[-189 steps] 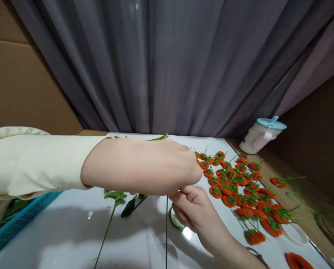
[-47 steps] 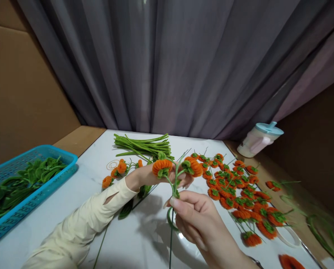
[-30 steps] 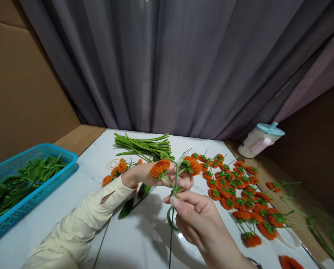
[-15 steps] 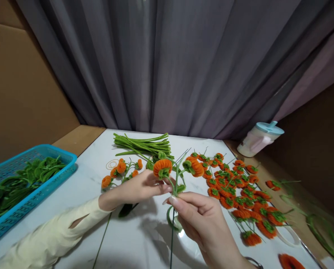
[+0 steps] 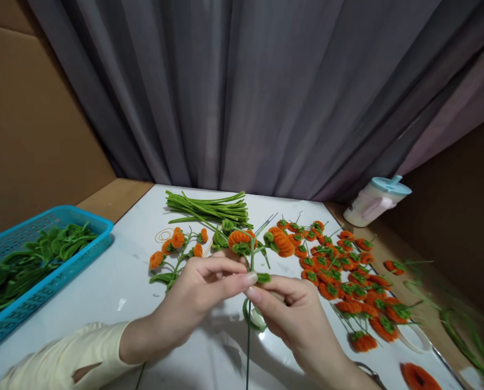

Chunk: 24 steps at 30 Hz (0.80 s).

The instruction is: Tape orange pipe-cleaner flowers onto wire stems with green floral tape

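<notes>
Between my two hands, over the middle of the table, stands a branch of fuzzy orange persimmons [image 5: 281, 242] on a green stem [image 5: 253, 246], with a bare stem wire running down below. My left hand [image 5: 209, 290] pinches the stem between thumb and fingers. Right beside it, my right hand [image 5: 288, 309] pinches the same stem where a small green leaf [image 5: 263, 278] sticks out. Behind my left hand lies another persimmon branch [image 5: 178, 238] with a green leaf at its base. A roll of green tape [image 5: 255, 317] shows partly below my hands.
A blue basket [image 5: 106, 230] of green fuzzy leaves stands on the left. Green pipe cleaners [image 5: 209, 207] lie at the back. Many loose orange persimmons [image 5: 327, 276] cover the right side. A lidded cup [image 5: 375, 203] stands beyond them, and grey curtains [image 5: 258, 108] hang behind.
My left hand has drawn back and lower, from behind the persimmons to the stem beside my right thumb. The second branch's stem and leaf now show more. My right hand stays nearly in place.
</notes>
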{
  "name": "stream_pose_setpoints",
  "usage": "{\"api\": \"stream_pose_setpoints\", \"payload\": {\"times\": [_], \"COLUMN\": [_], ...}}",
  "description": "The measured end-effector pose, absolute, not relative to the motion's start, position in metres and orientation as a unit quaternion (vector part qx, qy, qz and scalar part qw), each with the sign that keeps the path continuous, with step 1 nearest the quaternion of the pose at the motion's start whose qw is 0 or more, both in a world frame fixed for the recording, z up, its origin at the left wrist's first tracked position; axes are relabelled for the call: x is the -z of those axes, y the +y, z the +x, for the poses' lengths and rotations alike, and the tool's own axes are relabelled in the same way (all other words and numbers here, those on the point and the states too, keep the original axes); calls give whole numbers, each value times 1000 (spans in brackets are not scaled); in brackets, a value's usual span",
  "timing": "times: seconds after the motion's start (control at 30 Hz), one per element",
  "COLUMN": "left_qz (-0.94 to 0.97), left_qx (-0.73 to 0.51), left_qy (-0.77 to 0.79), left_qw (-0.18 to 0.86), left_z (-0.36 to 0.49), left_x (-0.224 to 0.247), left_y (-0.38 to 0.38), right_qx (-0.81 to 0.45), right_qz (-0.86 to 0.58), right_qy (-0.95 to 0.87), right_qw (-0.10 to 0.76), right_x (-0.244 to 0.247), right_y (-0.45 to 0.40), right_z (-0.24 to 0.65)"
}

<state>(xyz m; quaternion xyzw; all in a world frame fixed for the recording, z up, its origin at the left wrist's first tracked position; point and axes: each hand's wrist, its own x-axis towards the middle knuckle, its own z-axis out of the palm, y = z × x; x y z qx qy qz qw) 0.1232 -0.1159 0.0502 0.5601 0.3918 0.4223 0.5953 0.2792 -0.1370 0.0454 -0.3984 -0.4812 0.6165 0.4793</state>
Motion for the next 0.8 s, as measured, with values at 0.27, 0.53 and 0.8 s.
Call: {"api": "stream_pose_setpoints", "payload": {"times": [0.27, 0.53, 0.8], "left_qz": [622, 633, 576], "left_qx": [-464, -479, -412], "left_qy": [395, 378, 337], "left_qw": [491, 477, 621], "left_z": [124, 126, 128], "left_x": [-54, -50, -49], "left_y": [-117, -111, -105], "right_qx": [-633, -622, -634], "right_qz": [-420, -430, -410], "right_qy": [-472, -444, -451], "right_qw": [447, 481, 475], "right_x": [-46, -46, -46], "right_y": [-137, -136, -135], "right_z": [284, 281, 284]}}
